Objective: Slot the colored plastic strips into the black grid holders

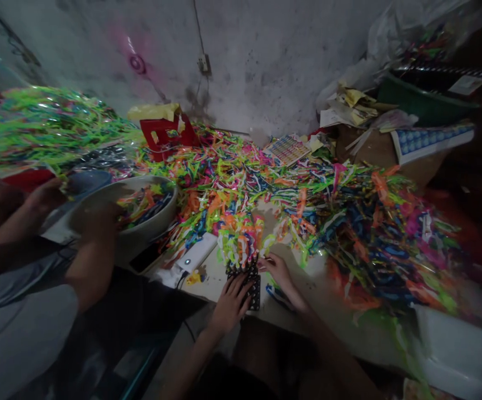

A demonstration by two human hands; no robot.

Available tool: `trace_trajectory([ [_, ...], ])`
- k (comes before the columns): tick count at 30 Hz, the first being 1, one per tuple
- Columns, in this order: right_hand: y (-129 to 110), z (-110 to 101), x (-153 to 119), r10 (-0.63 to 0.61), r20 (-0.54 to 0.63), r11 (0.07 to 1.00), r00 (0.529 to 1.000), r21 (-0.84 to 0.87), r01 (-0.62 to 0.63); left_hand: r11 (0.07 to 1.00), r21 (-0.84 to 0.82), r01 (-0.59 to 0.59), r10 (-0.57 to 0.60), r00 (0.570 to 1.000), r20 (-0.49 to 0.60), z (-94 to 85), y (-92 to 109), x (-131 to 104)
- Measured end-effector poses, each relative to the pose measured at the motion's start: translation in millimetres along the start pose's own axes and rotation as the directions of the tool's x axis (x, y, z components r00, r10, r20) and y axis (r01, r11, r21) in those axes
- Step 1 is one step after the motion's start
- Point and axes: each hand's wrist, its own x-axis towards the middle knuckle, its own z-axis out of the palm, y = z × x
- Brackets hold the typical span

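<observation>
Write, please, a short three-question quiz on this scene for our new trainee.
1. Which lies spread over the black tray: the wearer's left hand or right hand?
2. True or false: in this view, the green tub is right of the bowl.
3. The fan is: A, green; B, pink; C, black.

Key: 1, left hand; 2, true; 3, B.

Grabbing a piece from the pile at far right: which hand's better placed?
Probably the right hand: it's nearer that colourful pile, while the left hand lies across the black tray. Unclear whether the right hand holds anything.
</observation>
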Motion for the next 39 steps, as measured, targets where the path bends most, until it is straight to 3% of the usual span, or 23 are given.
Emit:
trace_trajectory([
  [8,7.6,3.5,5.3,-0.028,0.054,1.000,0.998,-0.011,0.028,1.000,-0.010,0.023,-0.023,1.000,0.003,1.1,-0.1,-0.5],
  [19,5.3,0.0,16.8,0.070,0.116,0.994,0.991,-0.094,-0.059,1.000,-0.013,0.019,-0.019,1.000,0.001,-1.1,0.5,0.1],
  [24,7.5,1.5,10.2,0.018,0.099,0.998,0.995,-0.070,-0.011,1.000,-0.013,0.022,-0.022,1.000,0.001,-0.5,0.2,-0.2],
  [31,12.7,-2.7,10.0,0.101,0.154,0.995,0.983,-0.043,-0.095,1.000,0.001,0.021,-0.021,1.000,-0.006,-3.4,0.9,0.6],
  [39,12.3,1.1,7.3,-0.176,0.199,0.902,0.964,-0.359,0.239,1.000,-0.016,0.024,-0.024,1.000,0.001,-3.4,1.2,0.2],
])
